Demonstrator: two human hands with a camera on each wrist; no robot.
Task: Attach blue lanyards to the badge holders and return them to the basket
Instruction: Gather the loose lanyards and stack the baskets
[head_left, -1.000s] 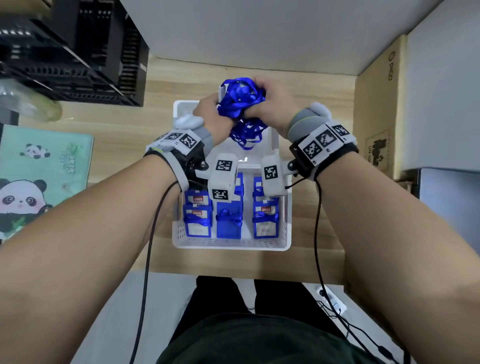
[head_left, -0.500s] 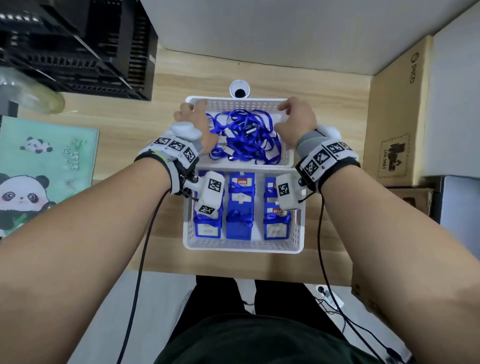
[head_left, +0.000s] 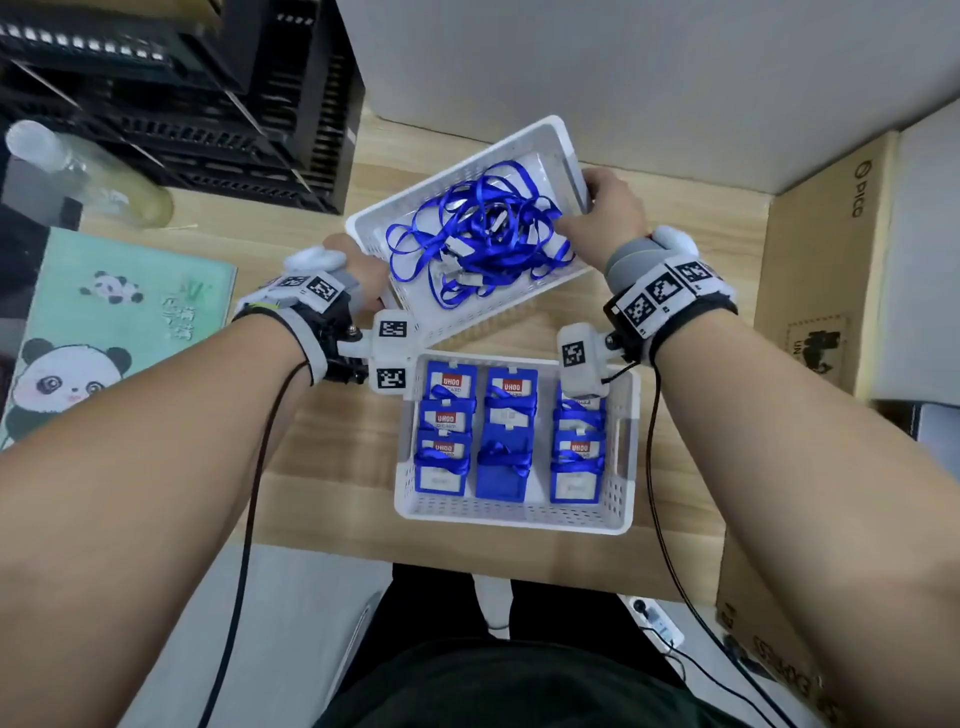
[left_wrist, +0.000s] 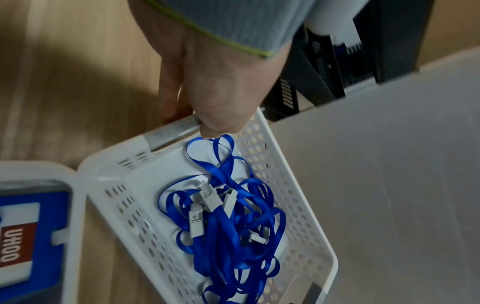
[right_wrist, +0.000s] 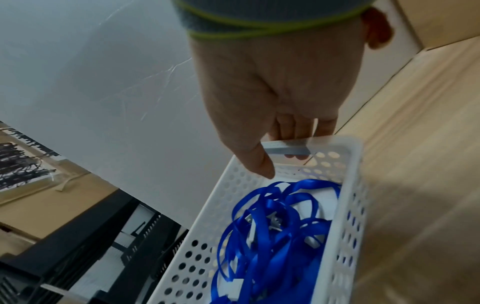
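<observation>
The white lanyard basket (head_left: 524, 306) is gripped at both end handles — left hand (left_wrist: 221, 82), right hand (right_wrist: 280, 86). Light, rigid; the blue lanyards (head_left: 478, 234) are limp, tangle-prone — best taken at a clip.

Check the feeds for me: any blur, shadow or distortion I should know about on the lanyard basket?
Head view: wide-angle bend, yet the lanyards and basket read sharp. Left wrist view: motion-smeared rim where the left hand grips, dark shadow on the table. Right wrist view: the right hand is backlit and dim, and the basket's near end blurs.
</observation>
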